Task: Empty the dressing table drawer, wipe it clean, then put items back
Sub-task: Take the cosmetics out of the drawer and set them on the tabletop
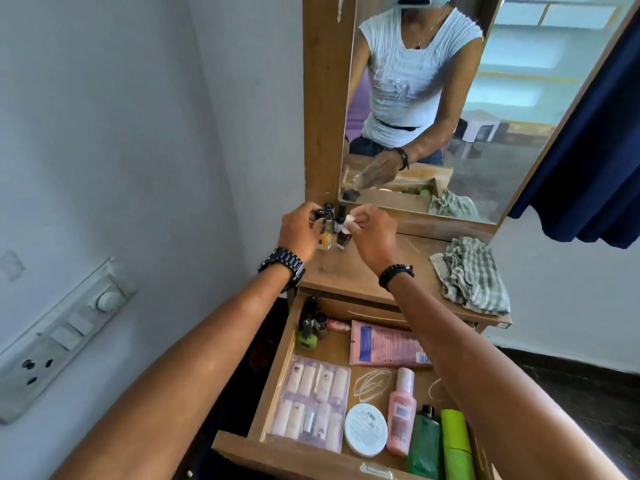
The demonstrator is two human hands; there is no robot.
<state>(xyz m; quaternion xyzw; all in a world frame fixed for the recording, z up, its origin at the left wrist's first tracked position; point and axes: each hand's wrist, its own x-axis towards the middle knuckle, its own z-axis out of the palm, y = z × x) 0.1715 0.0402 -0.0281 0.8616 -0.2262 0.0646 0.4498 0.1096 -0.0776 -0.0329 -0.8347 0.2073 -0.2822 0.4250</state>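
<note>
Two hands raised over the worktop (360, 271) at the mirror's (450, 98) foot: left hand (300, 232) fingers curled round a small black-capped bottle (320, 214), right hand (372, 233) fingers pinching the white cap of a dark red nail polish bottle (344, 237), upright just beside a yellow nail polish bottle (325, 240). Below, drawer (242, 448) pulled open, holding a green nail polish bottle (307, 337), pink tube (384, 344), pack of sachets (311, 400), white round jar (366, 428), pink bottle (401, 410), green bottle (425, 441). Checked cloth (471, 275) crumpled at the worktop's right end.
</note>
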